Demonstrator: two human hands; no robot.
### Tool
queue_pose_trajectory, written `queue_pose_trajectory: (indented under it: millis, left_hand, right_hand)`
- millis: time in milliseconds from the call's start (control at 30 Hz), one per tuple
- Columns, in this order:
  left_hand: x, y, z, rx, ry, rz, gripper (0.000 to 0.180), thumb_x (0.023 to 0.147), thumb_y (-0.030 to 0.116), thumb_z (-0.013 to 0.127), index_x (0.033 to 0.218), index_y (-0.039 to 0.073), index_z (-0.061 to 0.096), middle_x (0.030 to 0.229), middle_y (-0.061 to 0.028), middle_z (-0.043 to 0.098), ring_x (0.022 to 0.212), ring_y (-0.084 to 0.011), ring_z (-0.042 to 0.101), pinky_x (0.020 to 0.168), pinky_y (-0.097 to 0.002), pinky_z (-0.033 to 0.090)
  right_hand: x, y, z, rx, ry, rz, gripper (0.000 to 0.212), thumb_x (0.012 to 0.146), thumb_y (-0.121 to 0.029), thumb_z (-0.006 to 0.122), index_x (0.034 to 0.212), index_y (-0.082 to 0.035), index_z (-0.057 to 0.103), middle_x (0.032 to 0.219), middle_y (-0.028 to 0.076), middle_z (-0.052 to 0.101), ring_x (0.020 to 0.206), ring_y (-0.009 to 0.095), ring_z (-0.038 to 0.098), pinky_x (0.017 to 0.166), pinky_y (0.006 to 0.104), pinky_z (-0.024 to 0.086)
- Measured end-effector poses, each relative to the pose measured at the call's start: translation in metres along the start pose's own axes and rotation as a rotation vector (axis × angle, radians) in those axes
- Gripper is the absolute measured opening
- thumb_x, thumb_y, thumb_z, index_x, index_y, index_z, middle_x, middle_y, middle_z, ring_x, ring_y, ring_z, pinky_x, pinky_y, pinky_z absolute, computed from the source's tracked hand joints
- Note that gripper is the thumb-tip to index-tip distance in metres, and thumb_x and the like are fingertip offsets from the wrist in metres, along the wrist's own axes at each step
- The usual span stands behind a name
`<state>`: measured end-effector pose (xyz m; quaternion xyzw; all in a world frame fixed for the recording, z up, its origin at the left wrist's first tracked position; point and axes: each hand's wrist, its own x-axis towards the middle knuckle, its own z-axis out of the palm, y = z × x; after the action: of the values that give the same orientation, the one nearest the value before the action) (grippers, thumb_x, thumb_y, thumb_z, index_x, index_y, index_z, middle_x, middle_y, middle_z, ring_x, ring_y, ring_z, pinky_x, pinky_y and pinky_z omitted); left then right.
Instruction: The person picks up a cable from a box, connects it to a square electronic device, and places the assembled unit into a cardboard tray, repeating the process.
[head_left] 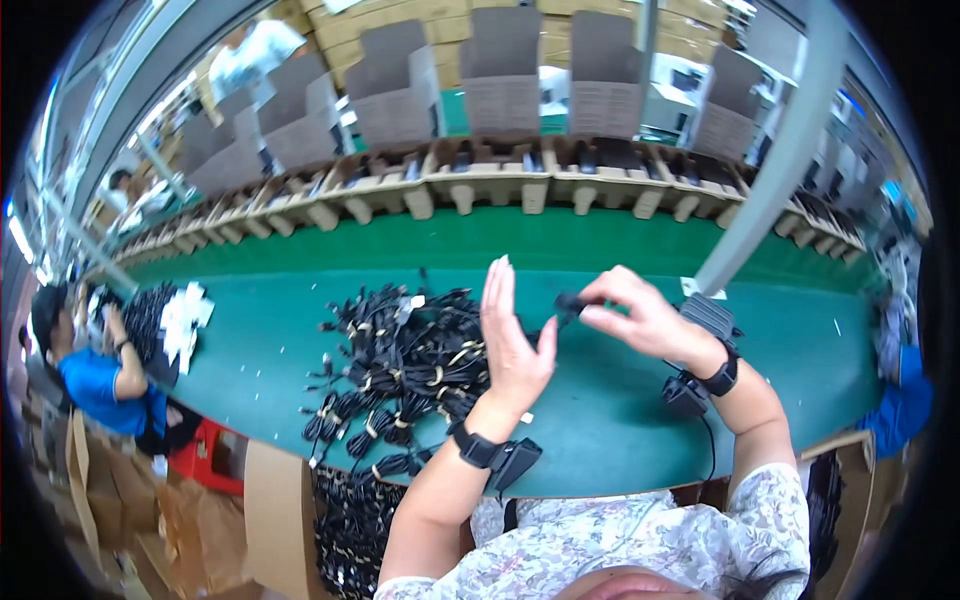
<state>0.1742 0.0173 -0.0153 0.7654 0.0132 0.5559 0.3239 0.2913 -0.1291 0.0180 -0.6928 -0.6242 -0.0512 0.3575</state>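
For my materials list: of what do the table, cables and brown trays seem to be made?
Table: perhaps rubber or plastic covering, green, smooth, faintly shiny.
Cables: likely plastic-sheathed, semi-gloss black, bending into coils.
Trays: probably moulded pulp, matte brown with blunt tabs.

Slanted grey post [777, 160], co-worker in blue [100, 390], red bin [197, 455], stacked boxes [685, 38] behind, probably cardboard
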Motion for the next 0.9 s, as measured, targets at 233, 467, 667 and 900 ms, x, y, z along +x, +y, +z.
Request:
queue_pose_trajectory:
  millis: [233, 467, 667, 900]
  left_hand:
    - [-0.041, -0.037, 0.002, -0.432, -0.733, -0.513, 0.041, 0.092, 0.013, 0.048, 0.129, 0.001, 0.034, 0.119, -0.0151, 0.05, 0.108, -0.0295, 0.053, 0.092, -0.0349, 0.043]
    - [-0.046, -0.02, 0.008, -1.109, -0.699, -0.986, 0.028, 0.098, 0.028, 0.037, 0.107, 0.004, 0.047, 0.082, -0.0058, 0.055, 0.069, -0.0181, 0.056, 0.063, -0.0288, 0.047]
    - [-0.043, -0.034, 0.004, -1.071, -0.692, -1.139, 0.025, 0.098, 0.028, 0.036, 0.103, 0.005, 0.045, 0.073, -0.0041, 0.05, 0.057, -0.0145, 0.05, 0.054, -0.0254, 0.043]
    - [-0.036, -0.031, 0.006, -0.733, -0.451, -1.05, 0.025, 0.097, 0.026, 0.04, 0.108, 0.004, 0.045, 0.08, -0.0062, 0.054, 0.062, -0.0125, 0.054, 0.058, -0.0247, 0.047]
  right_hand:
    - [-0.01, -0.022, 0.006, 0.505, -0.06, 0.323, 0.029, 0.079, -0.016, 0.068, 0.105, -0.004, 0.059, 0.093, 0.007, 0.055, 0.084, 0.019, 0.052, 0.075, 0.0298, 0.042]
    - [-0.007, -0.003, 0.031, 0.091, 0.216, 0.085, 0.052, 0.078, -0.03, 0.066, 0.122, -0.007, 0.05, 0.091, 0.008, 0.056, 0.087, 0.023, 0.053, 0.084, 0.0374, 0.042]
    - [-0.007, 0.015, 0.03, -0.302, -0.021, -0.449, 0.052, 0.082, -0.032, 0.059, 0.127, -0.009, 0.046, 0.099, 0.007, 0.058, 0.097, 0.022, 0.054, 0.091, 0.0443, 0.039]
    - [0.016, 0.028, 0.001, -0.405, -0.232, 0.105, 0.034, 0.082, -0.023, 0.06, 0.114, -0.012, 0.056, 0.091, 0.009, 0.064, 0.085, 0.026, 0.062, 0.075, 0.0377, 0.05]
